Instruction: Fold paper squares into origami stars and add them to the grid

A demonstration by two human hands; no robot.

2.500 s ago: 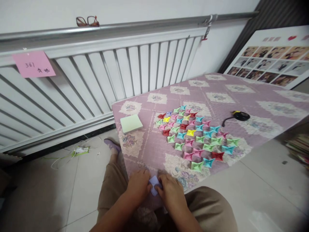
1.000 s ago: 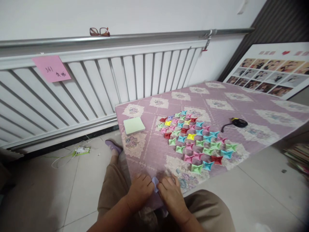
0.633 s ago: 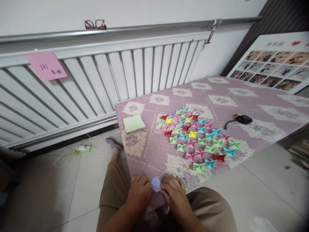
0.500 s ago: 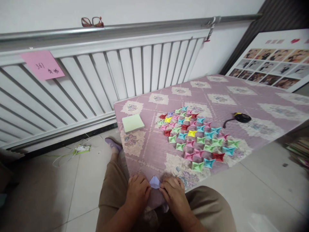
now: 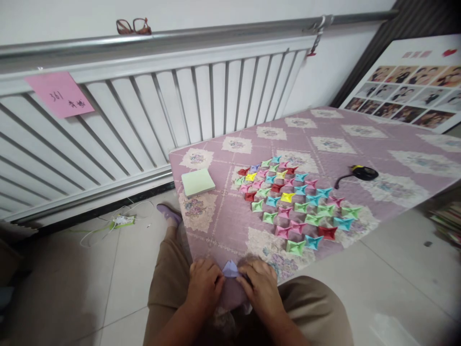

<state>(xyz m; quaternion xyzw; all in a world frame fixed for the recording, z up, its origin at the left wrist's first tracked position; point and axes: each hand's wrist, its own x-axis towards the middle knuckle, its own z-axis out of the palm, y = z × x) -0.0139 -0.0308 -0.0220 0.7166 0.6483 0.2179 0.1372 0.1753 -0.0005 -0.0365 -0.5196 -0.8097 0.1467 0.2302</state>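
My left hand (image 5: 204, 287) and my right hand (image 5: 261, 287) meet at the near edge of a table covered in a purple patterned cloth (image 5: 324, 154). Both are closed, pinching a small lavender folded paper piece (image 5: 230, 269) between their fingertips, pressed against the cloth. Beyond them lies a spread of several small folded paper stars (image 5: 291, 204) in pink, green, blue, red and yellow, set side by side in a diamond-shaped patch. A pale green pad of square paper (image 5: 197, 182) lies near the table's far left corner.
A black tape measure (image 5: 362, 173) with a strap lies on the right of the cloth. A white slatted radiator cover (image 5: 144, 115) with a pink note (image 5: 58, 94) stands behind; glasses (image 5: 132, 26) rest on top. A photo board (image 5: 410, 86) leans at right. Cables (image 5: 118, 223) lie on the floor.
The lavender paper between my fingers has gone from a flatter square to a smaller pointed fold, and my hands have closed in around it. The view shifted slightly.
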